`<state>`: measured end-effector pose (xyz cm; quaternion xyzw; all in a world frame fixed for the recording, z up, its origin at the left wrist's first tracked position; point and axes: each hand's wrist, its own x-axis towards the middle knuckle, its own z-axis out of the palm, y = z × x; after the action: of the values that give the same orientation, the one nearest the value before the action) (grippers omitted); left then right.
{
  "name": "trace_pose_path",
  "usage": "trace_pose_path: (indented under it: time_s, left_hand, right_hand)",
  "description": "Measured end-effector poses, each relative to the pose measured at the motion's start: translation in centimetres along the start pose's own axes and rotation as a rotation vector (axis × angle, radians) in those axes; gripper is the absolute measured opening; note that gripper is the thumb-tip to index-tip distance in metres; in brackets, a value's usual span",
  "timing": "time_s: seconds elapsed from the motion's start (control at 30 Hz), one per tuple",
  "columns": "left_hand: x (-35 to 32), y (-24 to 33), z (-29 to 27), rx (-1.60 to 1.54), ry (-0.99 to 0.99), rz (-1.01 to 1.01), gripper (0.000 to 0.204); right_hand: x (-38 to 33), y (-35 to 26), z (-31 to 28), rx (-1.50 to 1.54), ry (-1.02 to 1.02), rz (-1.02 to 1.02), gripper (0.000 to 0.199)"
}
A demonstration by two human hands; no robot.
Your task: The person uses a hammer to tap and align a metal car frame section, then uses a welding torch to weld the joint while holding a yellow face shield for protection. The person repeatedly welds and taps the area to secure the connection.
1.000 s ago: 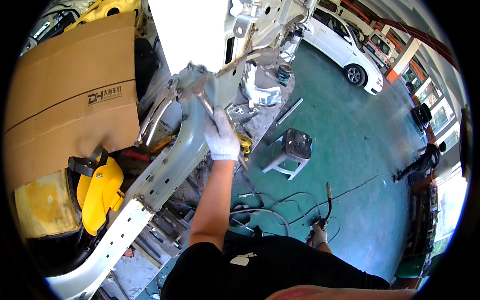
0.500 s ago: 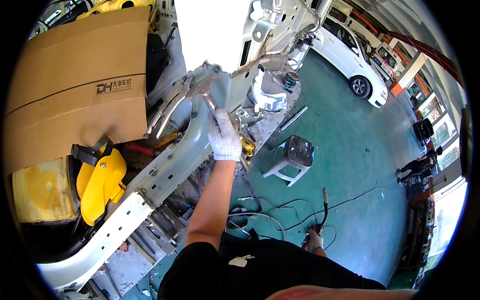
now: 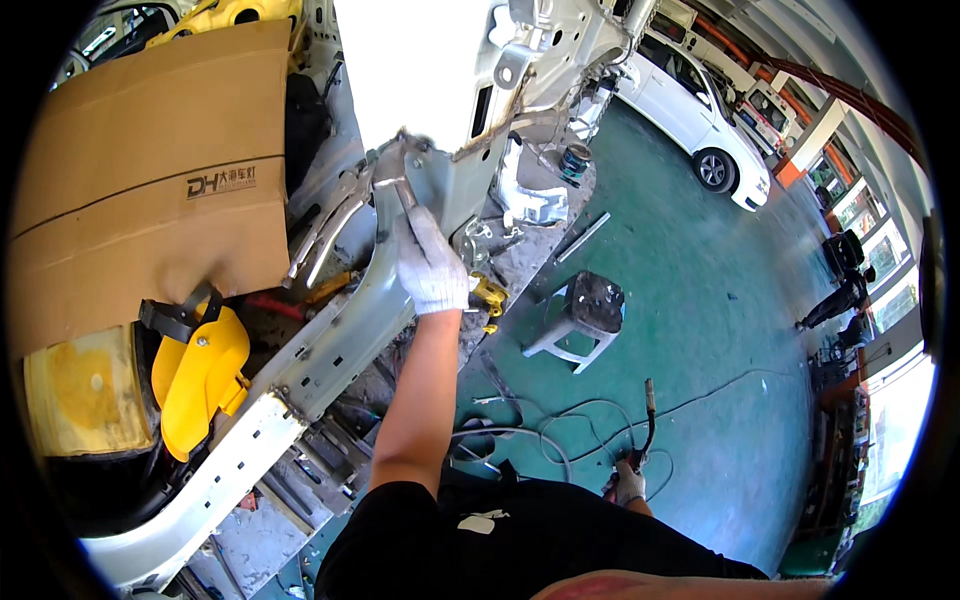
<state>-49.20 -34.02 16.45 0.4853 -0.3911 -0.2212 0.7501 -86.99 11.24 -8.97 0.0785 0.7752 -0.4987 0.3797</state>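
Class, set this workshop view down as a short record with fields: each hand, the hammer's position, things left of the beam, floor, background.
Left hand: gloved, gripping a hammer
Hammer position: head at the metal beam; contact unclear
Right hand: gloved, holding a torch, nozzle up
Left of beam: yellow mask, cardboard
Floor: green; stool right of the beam
Background: white car; another person in dark clothes

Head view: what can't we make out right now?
All in the head view:
- Hammer: much of its handle is hidden by the left hand.
- Welding torch: its held end is covered by the right hand.
- Cardboard sheet: it hides what lies behind it.
- Far person: too small to read the hands.
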Motion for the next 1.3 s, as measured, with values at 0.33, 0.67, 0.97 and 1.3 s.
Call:
trace_pose_path:
  time_s: [0.33, 0.67, 0.97, 1.3]
  left_hand:
    - [-0.2, -1.7, -1.5, 0.077, -0.061, 0.175, 0.038]
    - [-6.3, 0.8, -10.6, 0.312, -0.497, 0.054, 0.035]
    - [5.1, 1.8, -24.3, 1.373, -0.554, -0.174, 0.042]
    - [-1.5, -0.3, -19.7, 0.552, -0.648, -0.188, 0.026]
  right_hand:
    - [-0.5, -0.1, 1.6, 0.021, -0.008, -0.044, 0.022]
    - [2.2, 1.7, 0.0, 0.038, -0.054, -0.034, 0.025]
    - [1.1, -0.3, 2.7, -0.008, -0.075, -0.033, 0.023]
    - [-4.2, -7.6, 11.0, -0.124, -0.243, -0.162, 0.033]
